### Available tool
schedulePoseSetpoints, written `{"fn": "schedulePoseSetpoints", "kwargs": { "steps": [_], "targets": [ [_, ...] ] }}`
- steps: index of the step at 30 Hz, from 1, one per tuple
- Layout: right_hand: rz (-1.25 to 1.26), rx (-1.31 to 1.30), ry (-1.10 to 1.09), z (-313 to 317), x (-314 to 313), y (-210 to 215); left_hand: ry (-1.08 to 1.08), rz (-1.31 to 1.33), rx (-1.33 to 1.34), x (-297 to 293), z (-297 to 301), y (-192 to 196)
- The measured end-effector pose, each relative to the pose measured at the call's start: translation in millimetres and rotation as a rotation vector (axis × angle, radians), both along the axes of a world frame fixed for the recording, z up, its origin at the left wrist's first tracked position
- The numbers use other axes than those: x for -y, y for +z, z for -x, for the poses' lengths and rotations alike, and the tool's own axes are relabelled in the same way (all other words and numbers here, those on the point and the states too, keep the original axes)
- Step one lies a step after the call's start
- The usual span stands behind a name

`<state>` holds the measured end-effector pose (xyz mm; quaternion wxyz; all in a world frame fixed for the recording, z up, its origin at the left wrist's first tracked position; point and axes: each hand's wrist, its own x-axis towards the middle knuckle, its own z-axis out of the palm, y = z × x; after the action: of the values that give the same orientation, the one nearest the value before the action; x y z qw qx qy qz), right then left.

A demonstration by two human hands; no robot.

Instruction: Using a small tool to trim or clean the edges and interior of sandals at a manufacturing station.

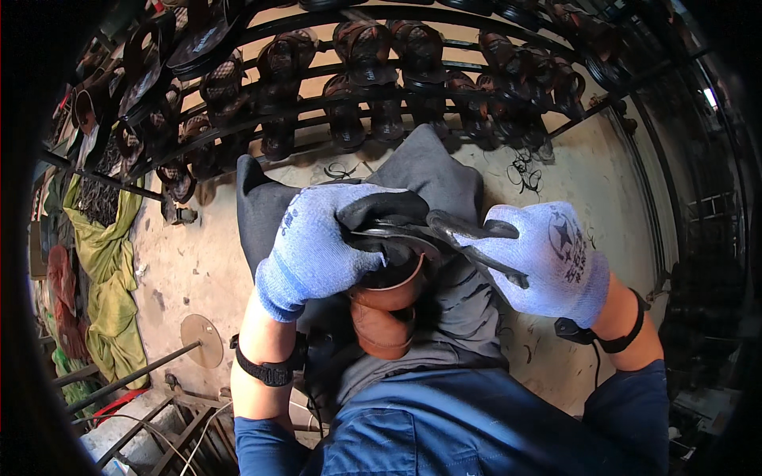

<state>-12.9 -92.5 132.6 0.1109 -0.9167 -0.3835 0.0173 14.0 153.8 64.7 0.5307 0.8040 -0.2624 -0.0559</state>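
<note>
My left hand (pixel 317 238), in a blue knit glove with a black palm, is closed around a brown sandal (pixel 382 327) with a dark sole. The sandal is held above my lap, its brown straps toward me. In my right hand (pixel 556 254), gloved the same way, is a pair of black-handled scissors (pixel 446 225). Their blades point left and lie along the sandal's sole edge beside my left thumb and fingers. The glove partly covers the blades and sole, so I cannot tell how far apart the blades are.
A black metal rack (pixel 317 120) with rows of brown sandals spans the far side. Thin black trimmings (pixel 524 170) lie on the pale floor. On the left hangs yellow-green cloth (pixel 107 278), with a round disc on a rod (pixel 202 341) nearer me.
</note>
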Motion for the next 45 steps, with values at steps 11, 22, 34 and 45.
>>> {"fn": "schedulePoseSetpoints", "kwargs": {
  "steps": [11,22,34,45],
  "targets": [
    [0.163,-0.057,-0.024,11,37,30,0.075,0.218,-0.144,22,27,-23],
    [0.167,-0.061,0.16,13,48,38,-0.044,0.16,-0.12,59,34,-15],
    [-0.177,-0.033,-0.172,52,107,19,0.025,0.36,-0.272,85,55,-14],
    [0.346,-0.133,-0.158,89,91,18,0.008,0.294,-0.356,112,57,-17]
  ]
}}
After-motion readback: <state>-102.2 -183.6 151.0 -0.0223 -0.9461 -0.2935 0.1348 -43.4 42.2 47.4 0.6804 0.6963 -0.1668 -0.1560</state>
